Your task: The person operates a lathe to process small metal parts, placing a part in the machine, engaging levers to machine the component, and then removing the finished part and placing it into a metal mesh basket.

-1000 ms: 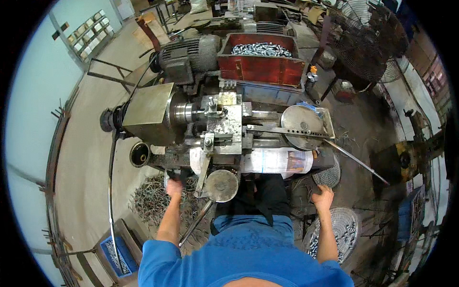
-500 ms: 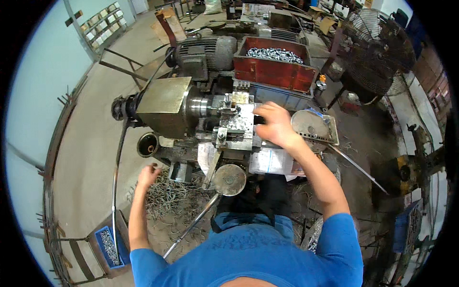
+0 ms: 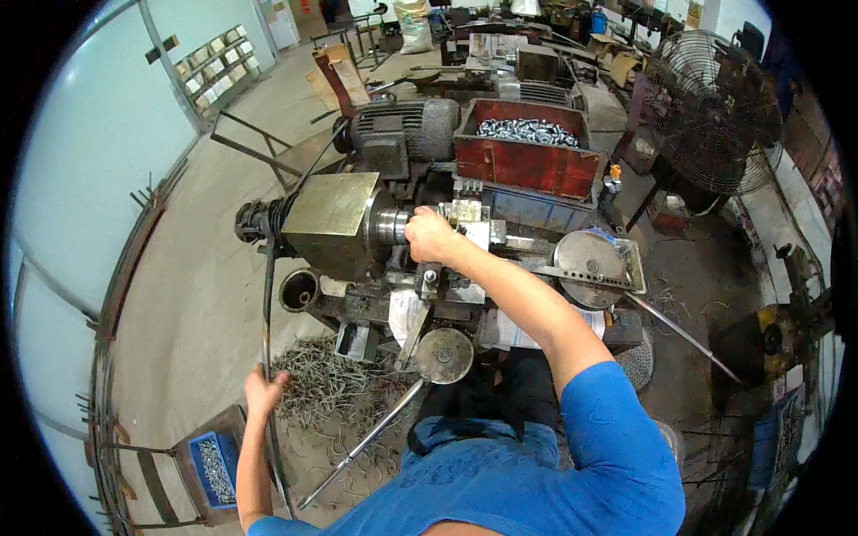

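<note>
Where red bin [image 3: 523, 165] sits, pale sacks [image 3: 413, 12]

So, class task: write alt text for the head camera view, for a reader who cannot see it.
Seen from above, a person in a blue shirt reaches their right hand to the chuck of a small grimy lathe, while their left hand grips a long thin metal bar. Metal swarf lies on the floor, and a red bin of silvery parts stands behind.
</note>
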The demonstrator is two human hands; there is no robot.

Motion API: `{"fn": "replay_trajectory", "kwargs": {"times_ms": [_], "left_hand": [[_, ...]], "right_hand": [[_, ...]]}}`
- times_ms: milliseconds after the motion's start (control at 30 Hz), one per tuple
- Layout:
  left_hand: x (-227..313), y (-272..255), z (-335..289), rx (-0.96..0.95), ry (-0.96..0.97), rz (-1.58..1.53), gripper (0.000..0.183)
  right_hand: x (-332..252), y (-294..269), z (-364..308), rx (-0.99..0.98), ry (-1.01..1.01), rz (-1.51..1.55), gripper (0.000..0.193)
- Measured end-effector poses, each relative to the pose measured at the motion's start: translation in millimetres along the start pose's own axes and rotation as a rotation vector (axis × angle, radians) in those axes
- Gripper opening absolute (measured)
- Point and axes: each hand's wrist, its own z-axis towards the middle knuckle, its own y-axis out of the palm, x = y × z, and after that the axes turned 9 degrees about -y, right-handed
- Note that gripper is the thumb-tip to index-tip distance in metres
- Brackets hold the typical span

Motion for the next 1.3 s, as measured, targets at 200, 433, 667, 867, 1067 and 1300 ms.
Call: {"fn": "replay_trajectory", "kwargs": {"times_ms": [200, 433, 667, 867, 1067, 1300], "left_hand": [[2.6, -6.2, 20.1, -0.204, 0.017, -0.326, 0.018], [17.5, -4.1, 24.9, -0.301, -0.005, -0.478, 0.017], [5.0, -2.9, 34.4, -0.511, -0.05, -0.713, 0.02], [-24.3, -2.3, 67.4, -0.53, -0.116, -0.717, 0.032], [-53.0, 22.5, 91.2, -0.566, -0.152, -0.747, 0.041], [2.1, 17.6, 56.1, -0.605, -0.17, -0.739, 0.041]], "right_hand": [[3.3, -28.7, -18.7, 0.057, 0.032, -0.085, 0.023], [68.6, -105.3, -73.8, 0.494, 0.488, -0.071, 0.072], [42.7, -59.0, -211.6, 0.455, 0.345, 0.257, 0.06], [7.9, -3.3, -454.3, 0.306, 1.053, 0.322, 0.051], [-124.6, 63.9, -677.6, -0.106, 1.65, 0.08, 0.02], [-218.3, 116.7, -704.3, -0.327, 1.935, 0.494, 0.029]]}}
